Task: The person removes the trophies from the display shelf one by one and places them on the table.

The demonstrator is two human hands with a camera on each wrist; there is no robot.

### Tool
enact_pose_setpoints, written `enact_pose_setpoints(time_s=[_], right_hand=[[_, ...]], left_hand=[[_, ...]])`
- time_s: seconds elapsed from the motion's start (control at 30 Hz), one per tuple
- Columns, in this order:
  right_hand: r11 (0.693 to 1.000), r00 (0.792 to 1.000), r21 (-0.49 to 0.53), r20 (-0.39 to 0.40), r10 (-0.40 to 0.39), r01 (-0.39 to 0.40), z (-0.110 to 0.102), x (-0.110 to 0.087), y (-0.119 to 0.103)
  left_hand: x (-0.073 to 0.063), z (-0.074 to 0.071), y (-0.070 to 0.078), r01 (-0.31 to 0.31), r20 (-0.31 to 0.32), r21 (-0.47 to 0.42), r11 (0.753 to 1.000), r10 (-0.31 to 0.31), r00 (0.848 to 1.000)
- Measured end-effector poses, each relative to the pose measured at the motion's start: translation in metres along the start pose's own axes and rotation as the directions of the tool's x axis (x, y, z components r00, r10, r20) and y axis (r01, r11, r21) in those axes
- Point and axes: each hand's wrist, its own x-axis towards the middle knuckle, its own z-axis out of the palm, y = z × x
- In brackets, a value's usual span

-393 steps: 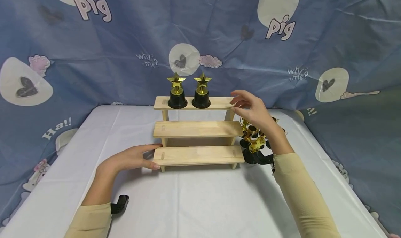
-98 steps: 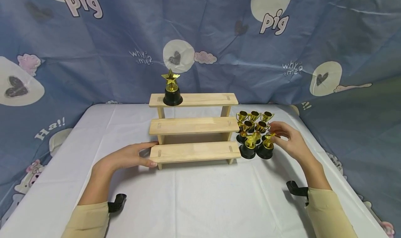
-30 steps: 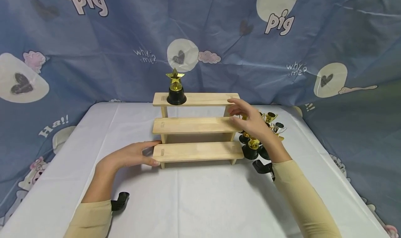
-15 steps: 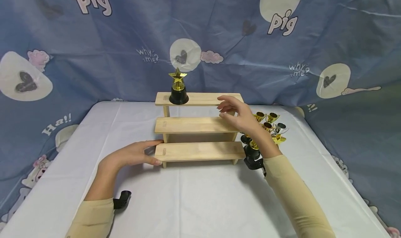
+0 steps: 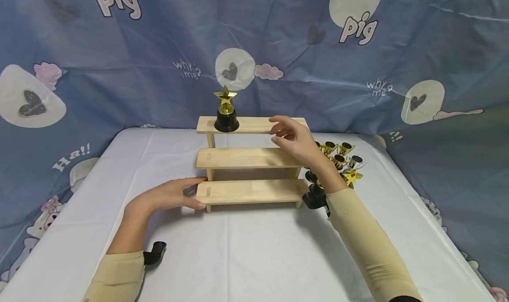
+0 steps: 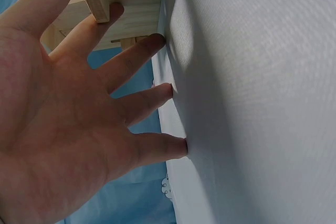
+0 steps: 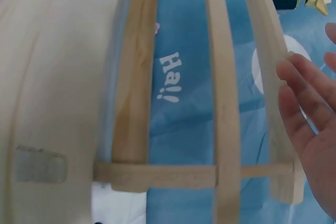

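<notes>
A three-tier wooden display stand (image 5: 254, 157) stands mid-table. My left hand (image 5: 167, 196) holds the left end of its lowest tier, thumb at the front and index finger behind; in the left wrist view the other fingers (image 6: 144, 106) are spread, tips at the tablecloth. One gold star trophy (image 5: 226, 120) with a black base stands upright near the left end of the top tier. My right hand (image 5: 296, 140), bent fingers and thumb apart with nothing between them, hovers at the right part of the top tier, right of that trophy. In the right wrist view its fingertips (image 7: 291, 69) overlap the top plank.
Right of the stand, several small trophies cluster, partly hidden by my right forearm: gold cups (image 5: 345, 148), a silver cup (image 5: 355, 162) and a gold star trophy (image 5: 351, 176). A white cloth (image 5: 254, 253) covers the table. A blue printed curtain (image 5: 159, 50) hangs behind.
Of two star trophies on the top tier, the right one has left it. My right hand has come from the trophy cluster to the top tier and moves left. The left hand stays.
</notes>
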Motion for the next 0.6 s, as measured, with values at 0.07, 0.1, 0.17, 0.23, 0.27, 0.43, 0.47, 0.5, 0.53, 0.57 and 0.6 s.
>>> enact_pose_setpoints(time_s=[0.07, 0.1, 0.17, 0.23, 0.27, 0.43, 0.47, 0.5, 0.53, 0.57, 0.6], right_hand=[[1.0, 1.0, -0.003, -0.001, 0.004, -0.004, 0.001, 0.003, -0.004], [1.0, 1.0, -0.003, 0.0, 0.004, -0.004, 0.002, 0.004, -0.006], [1.0, 1.0, 0.002, 0.001, -0.003, 0.003, 0.004, 0.007, -0.009], [1.0, 1.0, 0.014, 0.002, -0.015, 0.015, 0.006, 0.012, -0.012], [1.0, 1.0, 0.021, 0.004, -0.018, 0.018, 0.007, 0.014, -0.014], [0.999, 1.0, 0.024, 0.016, -0.025, 0.025, 0.012, 0.023, -0.022], [0.999, 0.999, 0.014, 0.019, -0.029, 0.029, 0.013, 0.025, -0.023], [0.999, 0.999, 0.003, 0.02, -0.037, 0.037, 0.014, 0.028, -0.025], [0.999, 0.999, -0.011, 0.02, -0.045, 0.046, 0.015, 0.03, -0.027], [0.998, 0.998, -0.021, 0.019, -0.054, 0.054, 0.016, 0.032, -0.028], [0.998, 0.998, -0.033, 0.019, -0.061, 0.062, 0.017, 0.034, -0.03]], left_hand=[[0.0, 0.0, 0.0, -0.003, -0.001, -0.005, 1.0, 0.003, 1.0], [0.0, 0.0, -0.001, -0.004, -0.002, -0.007, 1.0, 0.004, 1.0], [0.0, 0.001, -0.001, -0.005, -0.002, -0.006, 1.0, 0.005, 1.0], [0.001, 0.001, -0.001, -0.003, -0.003, -0.005, 1.0, 0.003, 1.0], [0.001, 0.001, -0.002, -0.002, -0.003, -0.004, 1.0, 0.002, 1.0], [0.002, 0.001, -0.002, -0.002, 0.001, 0.001, 1.0, 0.002, 1.0], [0.002, 0.001, -0.002, -0.002, 0.002, 0.004, 1.0, 0.002, 1.0], [0.002, 0.001, -0.001, -0.002, 0.002, 0.005, 1.0, 0.002, 1.0], [0.002, 0.001, -0.001, -0.001, 0.002, 0.006, 1.0, 0.001, 1.0], [0.002, 0.001, -0.001, 0.001, 0.003, 0.005, 1.0, -0.001, 1.0], [0.002, 0.001, -0.001, 0.0, 0.003, 0.005, 1.0, 0.0, 1.0]])
